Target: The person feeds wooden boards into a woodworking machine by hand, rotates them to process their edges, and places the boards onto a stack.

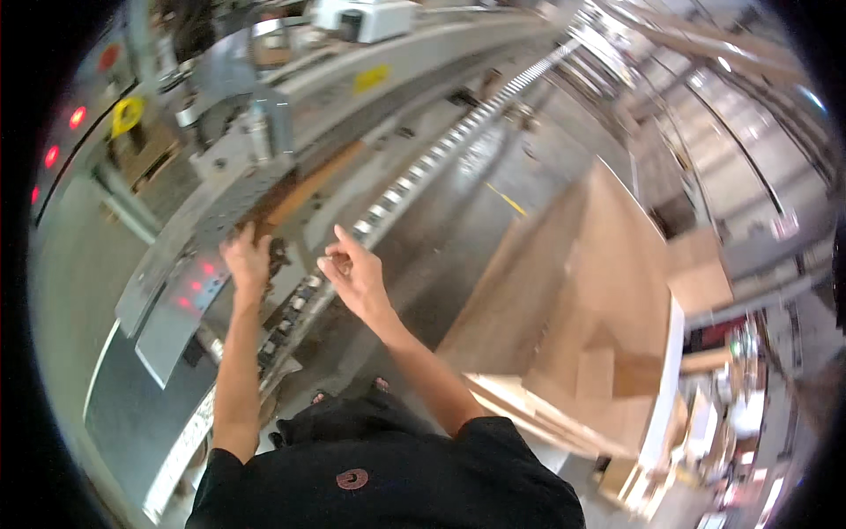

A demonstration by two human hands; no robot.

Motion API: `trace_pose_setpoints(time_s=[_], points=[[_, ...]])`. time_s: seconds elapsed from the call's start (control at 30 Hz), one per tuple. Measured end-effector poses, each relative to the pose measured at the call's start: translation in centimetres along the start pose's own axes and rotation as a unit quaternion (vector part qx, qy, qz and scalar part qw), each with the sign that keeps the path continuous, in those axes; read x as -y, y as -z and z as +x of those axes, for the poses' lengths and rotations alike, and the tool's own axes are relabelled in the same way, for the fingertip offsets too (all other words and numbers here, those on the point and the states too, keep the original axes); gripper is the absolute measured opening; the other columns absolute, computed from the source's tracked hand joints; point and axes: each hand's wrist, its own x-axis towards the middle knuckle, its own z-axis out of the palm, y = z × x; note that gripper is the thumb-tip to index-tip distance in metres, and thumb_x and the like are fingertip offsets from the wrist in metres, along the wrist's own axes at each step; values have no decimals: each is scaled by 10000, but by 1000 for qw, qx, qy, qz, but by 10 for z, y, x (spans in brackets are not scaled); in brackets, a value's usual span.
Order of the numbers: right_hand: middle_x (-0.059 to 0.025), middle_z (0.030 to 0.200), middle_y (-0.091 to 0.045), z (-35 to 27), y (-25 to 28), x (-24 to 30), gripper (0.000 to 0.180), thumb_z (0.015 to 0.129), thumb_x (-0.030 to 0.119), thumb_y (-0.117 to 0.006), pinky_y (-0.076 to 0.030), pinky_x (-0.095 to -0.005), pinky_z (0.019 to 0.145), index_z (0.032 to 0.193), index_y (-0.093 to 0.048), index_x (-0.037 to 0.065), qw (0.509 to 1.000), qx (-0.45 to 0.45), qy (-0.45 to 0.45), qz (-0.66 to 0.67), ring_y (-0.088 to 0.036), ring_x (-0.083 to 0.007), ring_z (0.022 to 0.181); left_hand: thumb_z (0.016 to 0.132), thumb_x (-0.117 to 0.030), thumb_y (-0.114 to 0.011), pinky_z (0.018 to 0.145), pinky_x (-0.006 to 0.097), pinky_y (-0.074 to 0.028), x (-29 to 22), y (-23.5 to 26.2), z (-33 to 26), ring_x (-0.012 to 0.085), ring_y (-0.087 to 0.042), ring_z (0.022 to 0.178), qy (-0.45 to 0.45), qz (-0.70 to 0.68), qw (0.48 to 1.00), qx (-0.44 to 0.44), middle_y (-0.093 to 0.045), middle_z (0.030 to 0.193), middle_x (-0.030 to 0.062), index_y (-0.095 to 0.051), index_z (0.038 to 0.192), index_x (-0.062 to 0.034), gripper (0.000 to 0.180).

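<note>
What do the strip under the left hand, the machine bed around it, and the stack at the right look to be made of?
The strip looks like wood or board: flat, matte brown. The machine bed looks like metal: grey with a dull sheen. The stacked panels appear to be pale board with layered edges. The left hand rests at the strip's near end.

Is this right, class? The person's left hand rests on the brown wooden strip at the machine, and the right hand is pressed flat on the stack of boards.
Not quite. In the head view the left hand does rest on the brown wooden strip, but the right hand is raised in the air beside it, holding nothing, well apart from the stack of boards.
</note>
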Motion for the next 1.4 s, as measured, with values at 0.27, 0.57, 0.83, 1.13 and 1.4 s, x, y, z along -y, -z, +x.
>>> trace_pose_setpoints(time_s=[0.27,0.57,0.83,1.13,1.4], points=[[-9,839,-625,-232,315,39,218,951,118,-608,-454,-239,574,1153,-647,44,819,-484,-60,-301,-560,-91,655,858,-74,-673,885,381,-509,-94,81,-60,302,-673,1018,-49,-269,954,126,-688,1120,206,-658,1155,41,319],[-61,773,-559,-353,496,88,495,742,439,-832,-398,-393,546,901,-619,22,514,-782,-320,-148,-501,-197,687,872,-43,-656,835,300,-538,-100,88,-165,191,-696,935,98,-389,876,266,-732,1024,150,-682,1121,51,267],[-42,803,-635,-391,533,58,342,798,351,-814,-490,-324,546,877,-643,66,622,-721,-299,-61,-570,-170,666,880,-46,-652,807,285,-539,-103,98,-172,169,-691,899,103,-393,871,276,-733,1014,145,-676,1126,59,269],[-50,973,-643,-383,392,65,243,893,101,-674,-562,-338,761,1108,-594,21,764,-623,-149,78,-630,-197,892,888,-67,-673,809,263,-533,-123,85,-201,132,-671,898,152,-453,801,361,-729,986,109,-669,1123,64,269],[72,755,-505,-225,155,117,93,926,45,-606,-441,-233,569,965,-558,115,839,-445,-234,211,-479,-38,674,904,-110,-696,943,296,-497,-182,112,-198,172,-625,1080,203,-619,636,413,-666,1190,139,-526,1313,83,483]])
